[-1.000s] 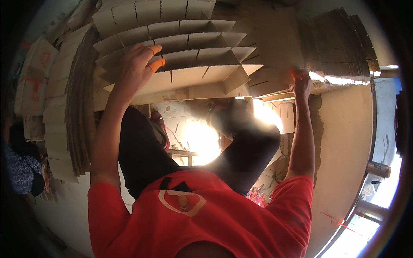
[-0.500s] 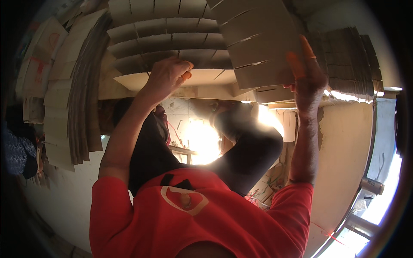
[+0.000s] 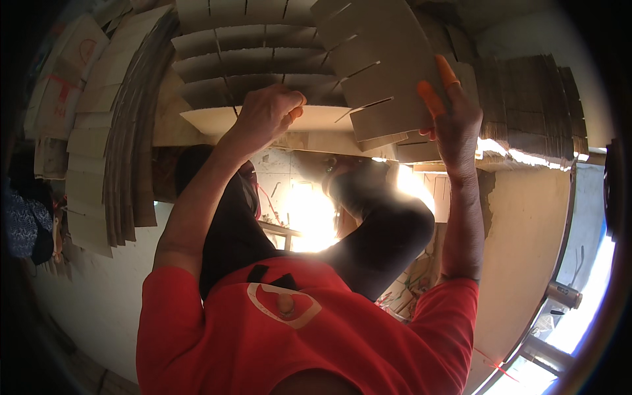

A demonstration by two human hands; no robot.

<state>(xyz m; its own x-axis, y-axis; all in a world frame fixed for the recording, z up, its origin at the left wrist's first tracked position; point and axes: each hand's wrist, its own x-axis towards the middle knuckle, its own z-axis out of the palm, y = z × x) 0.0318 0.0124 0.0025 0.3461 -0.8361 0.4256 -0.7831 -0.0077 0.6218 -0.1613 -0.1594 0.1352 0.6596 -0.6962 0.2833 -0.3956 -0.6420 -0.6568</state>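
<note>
My right hand (image 3: 455,128), with orange covers on two fingertips, grips the right edge of a slotted cardboard panel (image 3: 378,62). The panel is tilted, with several slits along its left side. It overlaps the right end of a row of upright cardboard strips (image 3: 263,59), which stand one behind another with slots cut in them. Against the nearest strip (image 3: 207,120) is my left hand (image 3: 268,113), its fingers curled closed. What lies between those fingers, if anything, is hidden.
Leaning slotted cardboard sheets (image 3: 95,151) stand on the left, beside a cardboard box (image 3: 66,85) with red markings. Another cardboard stack (image 3: 526,105) lies on the right. Below the work, between my legs, a bright light glares. A tan board (image 3: 526,224) fills the right side.
My right hand and the slotted panel have moved a little left, over the strips. My left hand has shifted slightly right and stays closed. The view has shifted slightly.
</note>
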